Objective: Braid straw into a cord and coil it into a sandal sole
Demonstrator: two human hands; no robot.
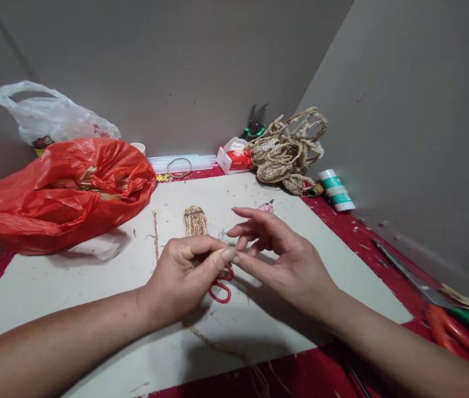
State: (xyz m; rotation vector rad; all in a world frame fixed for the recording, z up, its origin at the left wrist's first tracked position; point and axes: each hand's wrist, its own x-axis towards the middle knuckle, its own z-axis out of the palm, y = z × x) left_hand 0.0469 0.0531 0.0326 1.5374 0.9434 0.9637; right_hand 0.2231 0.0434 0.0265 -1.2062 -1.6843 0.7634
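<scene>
My left hand [195, 265] is closed, thumb and forefinger pinched together over the middle of the white board. Whatever lies in that pinch is too small or too hidden to make out. My right hand [278, 249] meets it at the thumb tips, its other fingers apart and slightly curled. Partly behind my left hand are the red handles of small scissors [220, 293]. Just beyond lies a flat oval piece of coiled straw braid [195, 221]. A straw cord [217, 347] comes out below my left hand and trails toward the front edge, where it frays.
A red plastic bag [64, 193] holding straw fills the left side. At the back stand a tissue box [236, 160], pruning shears [254, 124] and a heap of braided straw rope [286, 152]. Large shears [416, 279] and a green-white roll [337, 190] lie right.
</scene>
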